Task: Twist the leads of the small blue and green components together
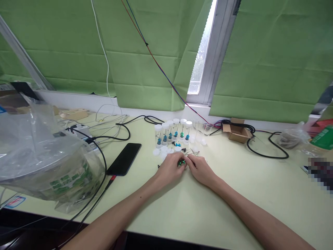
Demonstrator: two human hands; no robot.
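My left hand (pixel 170 166) is closed around a small shiny green metallic part (pixel 181 162), largely hidden by the fingers. My right hand (pixel 201 168) meets it from the other side, its fingertips pinched together at the part; what they grip is too small to make out. Just beyond the hands lie a small blue metallic part (pixel 178 144), a dark knob-like piece (pixel 184 150) and several white round caps (pixel 156 152). Behind these stands a group of clear capped vials (pixel 158 134), with blue or green pieces on thin stems inside.
A black phone (pixel 125 159) with a cable lies left of my hands. Farther left is a large plastic-bagged bowl (pixel 75 173). An open cardboard box (pixel 238 131) and black cables (pixel 275 157) sit at the back right, near a green-labelled bottle (pixel 322 140).
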